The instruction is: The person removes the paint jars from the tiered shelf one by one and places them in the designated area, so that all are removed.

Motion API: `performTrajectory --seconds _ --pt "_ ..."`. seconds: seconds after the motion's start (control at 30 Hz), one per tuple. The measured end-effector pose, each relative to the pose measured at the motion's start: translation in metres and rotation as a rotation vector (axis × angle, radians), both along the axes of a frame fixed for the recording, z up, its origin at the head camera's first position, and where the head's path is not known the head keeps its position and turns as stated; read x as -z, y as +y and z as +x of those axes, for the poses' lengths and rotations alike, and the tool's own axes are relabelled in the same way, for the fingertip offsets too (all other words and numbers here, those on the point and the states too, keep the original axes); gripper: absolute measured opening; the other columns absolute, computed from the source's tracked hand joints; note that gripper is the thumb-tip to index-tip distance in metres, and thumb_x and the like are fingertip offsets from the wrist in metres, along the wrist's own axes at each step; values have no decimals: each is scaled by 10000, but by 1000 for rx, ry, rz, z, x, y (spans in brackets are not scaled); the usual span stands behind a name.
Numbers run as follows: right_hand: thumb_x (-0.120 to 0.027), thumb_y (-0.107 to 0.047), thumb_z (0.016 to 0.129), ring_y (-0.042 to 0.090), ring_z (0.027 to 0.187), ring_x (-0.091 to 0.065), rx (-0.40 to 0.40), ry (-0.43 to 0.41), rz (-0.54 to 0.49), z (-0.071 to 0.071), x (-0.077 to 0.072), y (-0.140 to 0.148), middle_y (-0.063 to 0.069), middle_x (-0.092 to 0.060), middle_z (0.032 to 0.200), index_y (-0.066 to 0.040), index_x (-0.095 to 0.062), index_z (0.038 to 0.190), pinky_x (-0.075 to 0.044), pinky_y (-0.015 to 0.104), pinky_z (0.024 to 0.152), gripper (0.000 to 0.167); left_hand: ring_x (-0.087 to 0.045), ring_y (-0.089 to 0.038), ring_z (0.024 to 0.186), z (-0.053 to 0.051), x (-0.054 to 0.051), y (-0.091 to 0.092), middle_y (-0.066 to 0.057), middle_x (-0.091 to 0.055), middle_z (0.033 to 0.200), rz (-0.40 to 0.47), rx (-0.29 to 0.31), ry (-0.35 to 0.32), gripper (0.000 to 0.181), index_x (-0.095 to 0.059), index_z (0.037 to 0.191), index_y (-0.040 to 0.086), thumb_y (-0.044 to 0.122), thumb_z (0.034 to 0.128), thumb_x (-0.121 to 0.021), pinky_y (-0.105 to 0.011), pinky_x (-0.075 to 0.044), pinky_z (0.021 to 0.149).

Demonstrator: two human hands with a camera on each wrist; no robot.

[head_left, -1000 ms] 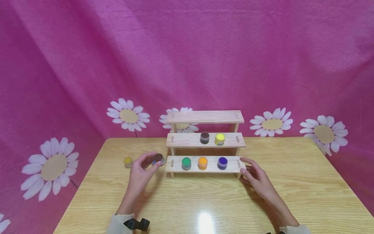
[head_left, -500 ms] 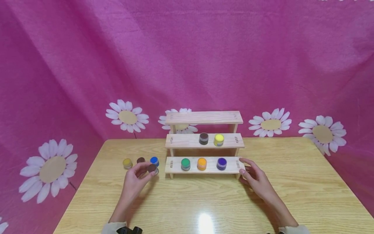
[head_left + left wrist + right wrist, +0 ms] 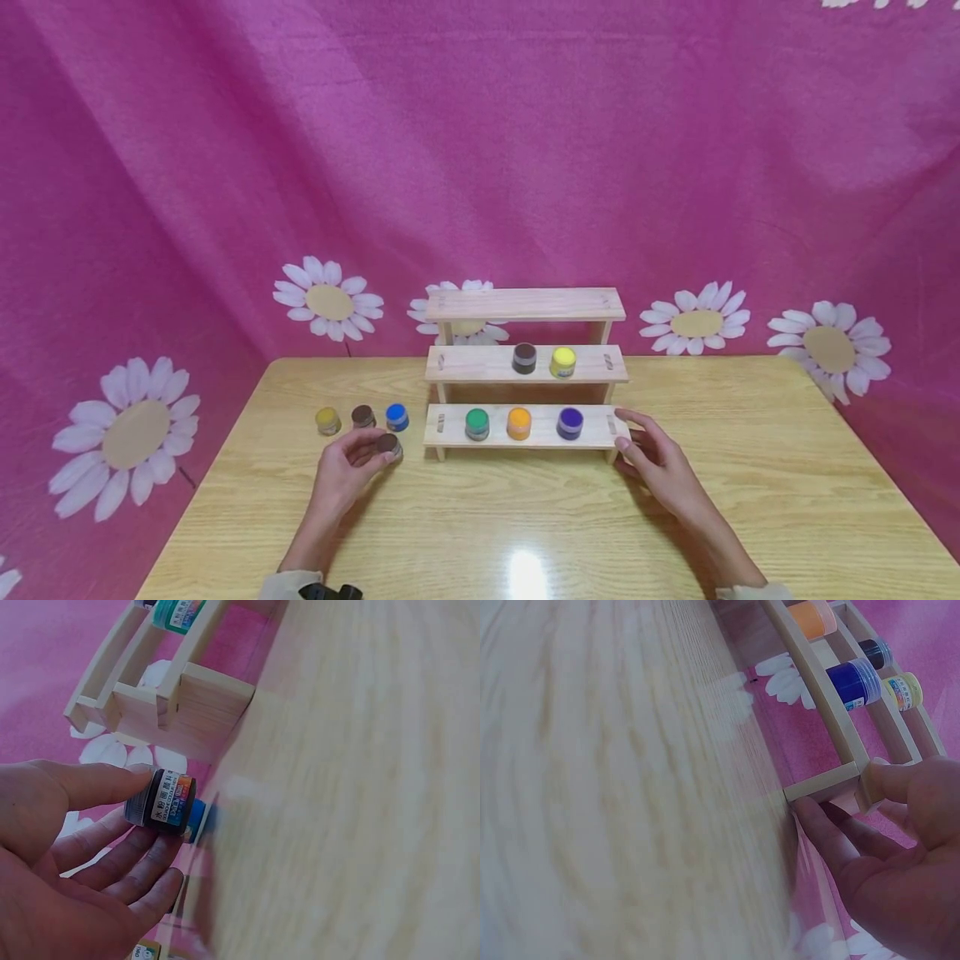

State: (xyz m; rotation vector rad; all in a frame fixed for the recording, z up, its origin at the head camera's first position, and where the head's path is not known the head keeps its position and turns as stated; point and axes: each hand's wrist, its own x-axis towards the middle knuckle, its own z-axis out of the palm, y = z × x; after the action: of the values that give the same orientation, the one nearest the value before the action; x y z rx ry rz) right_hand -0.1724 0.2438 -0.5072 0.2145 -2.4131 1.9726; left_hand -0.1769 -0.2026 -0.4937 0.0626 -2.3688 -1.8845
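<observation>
My left hand (image 3: 343, 472) pinches a dark brown paint jar (image 3: 389, 447) between thumb and fingers, left of the wooden rack. The left wrist view shows that jar (image 3: 169, 799) tilted, its label facing the camera. My right hand (image 3: 670, 477) holds the right end of the rack's lowest shelf (image 3: 450, 436). In the right wrist view, thumb and fingers touch the rack's corner (image 3: 825, 783). Green (image 3: 477, 423), orange (image 3: 519, 422) and purple (image 3: 570, 422) jars stand on the lowest shelf, a dark (image 3: 524, 357) and a yellow jar (image 3: 562, 362) on the middle one.
Behind my left hand, a dark yellow jar (image 3: 327, 420), another brown jar (image 3: 363, 416) and a blue jar (image 3: 397, 417) stand on the wooden table (image 3: 465, 517). The rack's top shelf (image 3: 525, 305) bears nothing. A pink cloth with daisies (image 3: 480, 150) hangs behind.
My left hand has moved back toward me and slightly left with the brown jar, uncovering the blue jar and the other brown jar. My right hand stays at the rack.
</observation>
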Motion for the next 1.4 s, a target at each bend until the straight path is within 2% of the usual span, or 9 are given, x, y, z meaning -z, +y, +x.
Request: performTrajectory --seconds 0.27,0.47,0.87,1.03,1.2,1.4 --pt "-569 -104 1061 57 1057 -633 -4 7 -35 0 1 -1 351 -554 1312 -2 -444 1498 -610 355 877 465 -677 -379 1126 -2 6 2 -236 -697 1180 -129 -6 -8 313 -687 1155 -78 -87 852 -766 -423 -544 1014" --pt "-570 -115 1062 48 1071 -632 -7 10 -37 0 1 -1 355 -546 1336 -3 -441 1501 -610 363 880 471 -678 -379 1118 -1 6 5 -235 -691 1183 -169 -12 10 306 -692 1149 -75 -77 854 -776 -441 -539 1020" --pt "-566 -116 1064 43 1082 -634 -21 17 -37 0 2 0 370 -540 1339 3 -433 1501 -609 370 883 472 -644 -391 1185 -2 4 6 -246 -671 1249 -171 -2 12 385 -662 1225 -87 -89 855 -767 -432 -496 1074" --pt "-568 -110 1062 42 1072 -637 -17 19 -32 0 3 0 374 -544 1328 3 -438 1496 -610 372 879 467 -606 -390 1245 1 -5 8 -230 -664 1271 -181 -7 35 372 -656 1248 -72 -67 887 -746 -432 -489 1082" --pt "-571 -125 1063 34 1070 -634 -13 13 -12 0 4 0 372 -550 1327 -10 -438 1502 -605 379 891 473 -621 -343 1225 3 -18 15 -182 -691 1239 -194 -21 103 331 -676 1240 -36 -25 915 -741 -431 -490 1090" --pt "-570 -144 1066 32 1073 -630 -7 -1 -3 -1 3 1 367 -547 1341 -23 -435 1508 -600 384 900 478 -647 -339 1187 3 -34 34 -159 -700 1209 -106 21 168 300 -699 1221 -3 -23 924 -732 -398 -567 981"
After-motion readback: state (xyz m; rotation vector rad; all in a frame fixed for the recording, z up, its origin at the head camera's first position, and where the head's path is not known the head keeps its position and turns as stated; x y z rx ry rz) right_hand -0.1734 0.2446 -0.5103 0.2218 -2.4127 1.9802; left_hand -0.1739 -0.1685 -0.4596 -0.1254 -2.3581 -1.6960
